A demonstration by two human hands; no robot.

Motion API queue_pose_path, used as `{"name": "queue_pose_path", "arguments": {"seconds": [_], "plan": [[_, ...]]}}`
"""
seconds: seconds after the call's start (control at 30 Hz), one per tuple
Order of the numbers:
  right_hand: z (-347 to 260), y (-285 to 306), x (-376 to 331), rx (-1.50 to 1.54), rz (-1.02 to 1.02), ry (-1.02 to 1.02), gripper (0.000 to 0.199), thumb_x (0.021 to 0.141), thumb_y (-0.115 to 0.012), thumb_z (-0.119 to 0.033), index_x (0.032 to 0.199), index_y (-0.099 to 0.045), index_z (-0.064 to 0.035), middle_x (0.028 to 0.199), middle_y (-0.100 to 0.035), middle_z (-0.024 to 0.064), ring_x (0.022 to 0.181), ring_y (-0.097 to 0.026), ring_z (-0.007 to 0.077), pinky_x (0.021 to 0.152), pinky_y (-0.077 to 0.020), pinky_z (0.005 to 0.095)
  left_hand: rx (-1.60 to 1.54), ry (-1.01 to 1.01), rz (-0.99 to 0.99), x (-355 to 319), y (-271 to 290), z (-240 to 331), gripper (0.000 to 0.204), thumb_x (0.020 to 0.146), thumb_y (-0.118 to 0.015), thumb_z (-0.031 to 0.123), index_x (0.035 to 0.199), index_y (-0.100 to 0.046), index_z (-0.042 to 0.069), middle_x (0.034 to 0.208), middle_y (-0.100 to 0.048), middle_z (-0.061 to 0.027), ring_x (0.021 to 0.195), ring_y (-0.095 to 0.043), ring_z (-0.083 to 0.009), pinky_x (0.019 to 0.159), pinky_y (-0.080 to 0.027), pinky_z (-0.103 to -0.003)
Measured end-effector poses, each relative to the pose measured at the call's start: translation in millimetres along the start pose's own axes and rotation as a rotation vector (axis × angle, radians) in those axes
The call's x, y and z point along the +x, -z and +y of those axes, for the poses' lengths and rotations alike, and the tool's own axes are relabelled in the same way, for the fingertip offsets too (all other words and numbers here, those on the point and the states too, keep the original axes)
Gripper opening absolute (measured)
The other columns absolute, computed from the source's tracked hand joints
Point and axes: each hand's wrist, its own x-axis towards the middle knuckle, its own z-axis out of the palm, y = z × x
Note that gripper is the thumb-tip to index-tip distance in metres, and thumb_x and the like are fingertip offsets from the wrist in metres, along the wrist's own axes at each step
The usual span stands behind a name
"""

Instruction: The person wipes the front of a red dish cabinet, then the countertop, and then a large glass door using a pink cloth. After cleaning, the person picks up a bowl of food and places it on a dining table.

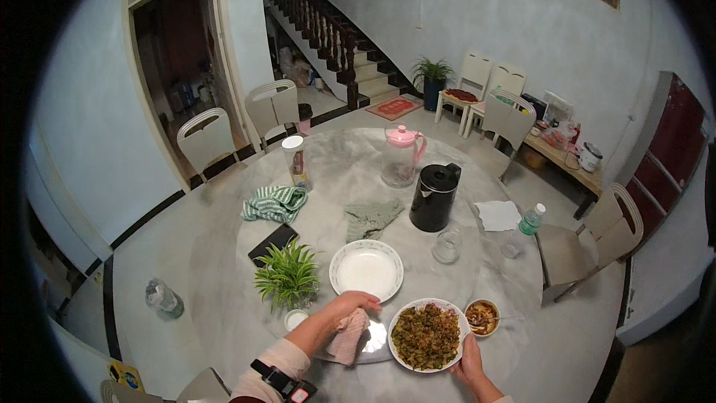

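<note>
My left hand (349, 307) is closed on a folded pink cloth (348, 339), beside the near rim of an empty white plate with a patterned border (365, 269). A shiny, glossy surface (379, 337) shows next to the cloth; I cannot make out what it is. With my right hand (470, 364) I grip the right rim of a white plate (403, 364) heaped with chopped green and brown food (426, 334). Just right of that plate stands a small bowl of reddish-brown sauce (483, 318) with a utensil in it.
The round marble table (477, 276) also bears a black kettle (434, 198), pink-lidded pitcher (401, 157), glass jar (447, 245), bottle (532, 220), potted plant (287, 272), black tablet-like object (273, 245), striped towel (274, 204), grey-green cloth (373, 218) and tall cup (295, 163). Chairs (209, 140) surround it.
</note>
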Motion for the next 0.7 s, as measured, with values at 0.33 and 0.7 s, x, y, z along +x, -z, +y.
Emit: {"name": "queue_pose_path", "arguments": {"seconds": [0.33,0.7], "plan": [[0,-14,36,-0.004,0.033,-0.054,0.028,0.100,-0.027,-0.033,0.105,-0.040,-0.0092,0.070,-0.056,0.0068,0.039,-0.052,0.0150,0.028,-0.0398,0.0249,0.034,-0.126,0.362,52,40,59,0.036,0.078,-0.050,0.002,0.113,-0.061,0.000,0.096,-0.061,-0.0082,0.081,-0.055,-0.0129,0.070,-0.045,-0.023],[5,-11,59,0.023,0.066,-0.048,0.026,0.100,-0.028,-0.035,0.103,-0.040,-0.0114,0.064,-0.053,0.0054,0.036,-0.047,0.0136,0.028,-0.0384,0.0253,0.308,-0.139,0.382,143,67,66,0.022,0.078,-0.055,0.008,0.096,-0.063,0.000,0.078,-0.061,-0.0059,0.065,-0.057,-0.0140,0.056,-0.046,-0.027]]}}
